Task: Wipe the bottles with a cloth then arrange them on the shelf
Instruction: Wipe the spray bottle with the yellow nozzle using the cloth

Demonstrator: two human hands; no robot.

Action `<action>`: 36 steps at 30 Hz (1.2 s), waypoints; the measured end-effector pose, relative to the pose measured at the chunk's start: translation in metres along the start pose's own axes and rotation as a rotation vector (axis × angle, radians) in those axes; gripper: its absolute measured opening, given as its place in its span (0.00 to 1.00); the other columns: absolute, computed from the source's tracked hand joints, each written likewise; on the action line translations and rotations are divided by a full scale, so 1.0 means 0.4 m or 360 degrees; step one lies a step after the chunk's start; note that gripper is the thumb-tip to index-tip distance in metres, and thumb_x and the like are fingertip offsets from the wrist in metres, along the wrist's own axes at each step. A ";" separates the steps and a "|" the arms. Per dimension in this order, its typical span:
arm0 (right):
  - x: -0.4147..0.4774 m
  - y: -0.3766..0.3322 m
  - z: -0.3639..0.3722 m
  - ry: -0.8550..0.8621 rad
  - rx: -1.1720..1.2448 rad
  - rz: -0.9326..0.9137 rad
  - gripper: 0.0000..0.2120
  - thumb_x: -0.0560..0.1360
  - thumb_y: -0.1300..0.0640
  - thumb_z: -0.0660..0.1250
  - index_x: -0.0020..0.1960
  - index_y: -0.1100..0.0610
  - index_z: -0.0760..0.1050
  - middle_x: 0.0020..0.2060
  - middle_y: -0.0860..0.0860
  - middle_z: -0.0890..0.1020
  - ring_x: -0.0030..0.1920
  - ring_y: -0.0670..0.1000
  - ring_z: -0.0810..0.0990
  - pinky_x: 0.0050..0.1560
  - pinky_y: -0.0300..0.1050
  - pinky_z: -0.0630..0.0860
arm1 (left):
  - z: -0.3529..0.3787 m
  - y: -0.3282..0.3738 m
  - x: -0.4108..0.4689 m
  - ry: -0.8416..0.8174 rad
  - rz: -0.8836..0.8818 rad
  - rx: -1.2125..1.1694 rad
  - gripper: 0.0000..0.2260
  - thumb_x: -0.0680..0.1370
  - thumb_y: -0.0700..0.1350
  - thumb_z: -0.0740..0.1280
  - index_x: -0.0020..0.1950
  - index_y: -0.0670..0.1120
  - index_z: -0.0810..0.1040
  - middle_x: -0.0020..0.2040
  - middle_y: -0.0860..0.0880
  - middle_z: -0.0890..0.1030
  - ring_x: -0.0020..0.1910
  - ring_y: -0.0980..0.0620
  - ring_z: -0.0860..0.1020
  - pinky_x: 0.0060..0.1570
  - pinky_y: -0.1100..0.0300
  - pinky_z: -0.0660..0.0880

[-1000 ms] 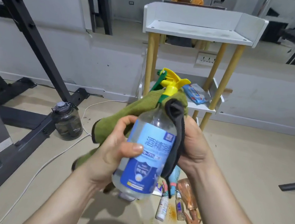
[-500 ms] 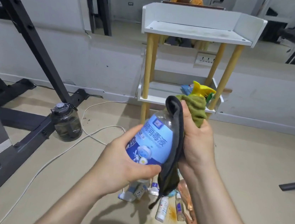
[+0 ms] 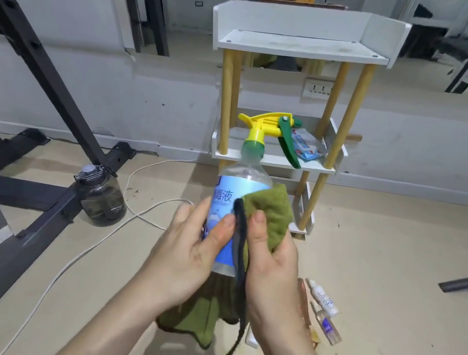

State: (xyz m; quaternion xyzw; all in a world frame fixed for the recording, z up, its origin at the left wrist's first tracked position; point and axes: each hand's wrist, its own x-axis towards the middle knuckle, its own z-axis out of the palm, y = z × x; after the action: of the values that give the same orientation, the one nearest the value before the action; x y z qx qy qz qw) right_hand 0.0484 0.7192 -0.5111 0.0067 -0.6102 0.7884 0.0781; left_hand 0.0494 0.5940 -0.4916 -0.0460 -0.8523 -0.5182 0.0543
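Observation:
A clear spray bottle (image 3: 240, 184) with a blue label and a yellow-and-green trigger head stands upright in front of me. My left hand (image 3: 191, 251) grips its lower body, thumb across the label. My right hand (image 3: 273, 259) holds a green cloth (image 3: 270, 211) with a dark edge against the bottle's right side; the cloth hangs down below both hands. Behind stands the white shelf (image 3: 302, 47) on wooden legs. A few small bottles (image 3: 325, 312) lie on the floor at my right.
A blue packet (image 3: 307, 145) lies on the shelf's middle tier. A dark water jug (image 3: 100, 196) stands on the floor at left beside black gym-frame bars (image 3: 36, 52). A white cable (image 3: 101, 243) runs across the floor. A mirror covers the wall behind.
The bottle has turned upright, its trigger head uncovered and pointing right. My right hand slid the cloth down from the bottle's neck to its label side.

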 end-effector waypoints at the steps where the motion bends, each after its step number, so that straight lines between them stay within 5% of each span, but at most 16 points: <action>1: -0.009 0.007 0.001 0.0080 -0.0054 0.0046 0.19 0.78 0.40 0.64 0.54 0.55 0.80 0.46 0.51 0.87 0.51 0.52 0.85 0.54 0.52 0.80 | -0.007 0.011 0.005 -0.0030 -0.0012 -0.0141 0.26 0.71 0.72 0.60 0.68 0.69 0.67 0.61 0.61 0.78 0.63 0.60 0.76 0.62 0.61 0.71; 4: -0.024 0.030 -0.012 0.0271 -0.0269 0.0137 0.18 0.79 0.43 0.65 0.44 0.57 0.80 0.36 0.57 0.84 0.38 0.54 0.81 0.40 0.49 0.80 | -0.025 0.032 0.012 -0.0089 -0.0184 -0.0730 0.38 0.67 0.57 0.79 0.72 0.64 0.65 0.59 0.62 0.81 0.52 0.59 0.83 0.45 0.67 0.78; 7: 0.004 -0.010 -0.067 0.0514 -0.0254 0.0070 0.28 0.77 0.35 0.63 0.43 0.62 0.78 0.33 0.53 0.80 0.34 0.50 0.77 0.43 0.49 0.77 | -0.029 0.021 0.007 0.0059 -0.0194 -0.0946 0.37 0.63 0.45 0.80 0.69 0.62 0.72 0.55 0.52 0.84 0.45 0.49 0.85 0.37 0.60 0.79; 11: 0.114 -0.112 -0.119 0.0325 -0.0040 0.0048 0.32 0.71 0.27 0.61 0.56 0.54 0.79 0.51 0.51 0.85 0.55 0.53 0.82 0.62 0.60 0.76 | -0.039 0.011 -0.010 -0.0024 -0.0061 -0.0861 0.38 0.62 0.44 0.77 0.69 0.63 0.70 0.54 0.61 0.83 0.48 0.55 0.85 0.39 0.65 0.79; 13: 0.162 -0.162 -0.111 0.0089 -0.0191 0.0055 0.29 0.74 0.30 0.62 0.58 0.54 0.80 0.52 0.50 0.86 0.56 0.52 0.83 0.62 0.59 0.78 | -0.037 0.009 -0.018 -0.0173 -0.0042 -0.0822 0.39 0.63 0.40 0.76 0.70 0.64 0.68 0.55 0.61 0.83 0.49 0.56 0.84 0.40 0.65 0.79; 16: 0.195 -0.199 -0.102 -0.0213 -0.0274 0.0050 0.14 0.82 0.49 0.61 0.47 0.55 0.80 0.36 0.49 0.86 0.37 0.49 0.84 0.40 0.47 0.82 | -0.045 -0.006 -0.013 -0.0331 -0.0053 -0.0694 0.44 0.59 0.44 0.78 0.70 0.67 0.65 0.55 0.52 0.84 0.49 0.49 0.84 0.42 0.61 0.79; 20: 0.170 -0.155 -0.071 -0.0293 -0.0164 -0.0100 0.14 0.81 0.50 0.63 0.51 0.59 0.81 0.46 0.54 0.87 0.47 0.55 0.86 0.49 0.52 0.82 | -0.032 -0.002 0.003 -0.0332 -0.0139 -0.0702 0.34 0.64 0.56 0.78 0.67 0.63 0.69 0.57 0.54 0.84 0.55 0.54 0.82 0.51 0.61 0.78; 22: 0.140 -0.128 -0.035 -0.0317 0.0058 -0.0037 0.12 0.80 0.54 0.63 0.51 0.61 0.81 0.44 0.55 0.87 0.44 0.54 0.85 0.47 0.50 0.83 | -0.016 0.007 0.014 -0.0221 -0.0157 -0.0873 0.28 0.71 0.65 0.69 0.68 0.56 0.73 0.62 0.50 0.82 0.62 0.50 0.79 0.61 0.50 0.75; 26: 0.094 -0.073 -0.008 -0.0234 0.0114 0.0072 0.11 0.81 0.56 0.63 0.46 0.58 0.81 0.38 0.53 0.87 0.37 0.51 0.86 0.37 0.42 0.80 | -0.015 0.043 0.023 0.0145 -0.0117 -0.1048 0.24 0.79 0.59 0.61 0.64 0.41 0.77 0.58 0.40 0.83 0.59 0.40 0.81 0.62 0.42 0.75; 29: 0.088 -0.057 0.000 -0.0057 -0.0122 0.0021 0.12 0.81 0.51 0.64 0.45 0.55 0.81 0.38 0.49 0.87 0.39 0.51 0.86 0.40 0.46 0.81 | -0.018 0.047 0.018 0.0250 -0.0085 -0.0976 0.24 0.78 0.58 0.64 0.59 0.38 0.79 0.54 0.35 0.83 0.56 0.33 0.80 0.62 0.35 0.73; 33: 0.090 -0.090 -0.028 0.0300 -0.0641 -0.0407 0.11 0.80 0.47 0.64 0.42 0.49 0.78 0.35 0.39 0.83 0.39 0.38 0.79 0.43 0.42 0.74 | -0.033 0.058 0.018 0.0498 0.0075 -0.0906 0.17 0.76 0.55 0.64 0.48 0.41 0.78 0.40 0.45 0.85 0.41 0.48 0.83 0.45 0.53 0.80; 36: 0.060 -0.135 -0.025 0.0222 -0.0694 -0.0782 0.09 0.80 0.44 0.59 0.52 0.44 0.77 0.48 0.48 0.83 0.51 0.46 0.81 0.54 0.50 0.77 | -0.028 0.064 0.014 0.0568 0.0148 -0.0755 0.12 0.78 0.53 0.63 0.45 0.44 0.73 0.35 0.49 0.81 0.36 0.51 0.80 0.37 0.60 0.77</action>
State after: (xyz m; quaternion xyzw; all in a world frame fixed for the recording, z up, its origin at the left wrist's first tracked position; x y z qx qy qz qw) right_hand 0.0327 0.7445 -0.4593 0.0828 -0.7377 0.5955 0.3071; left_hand 0.0478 0.5958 -0.4630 -0.0045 -0.6813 -0.6998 0.2148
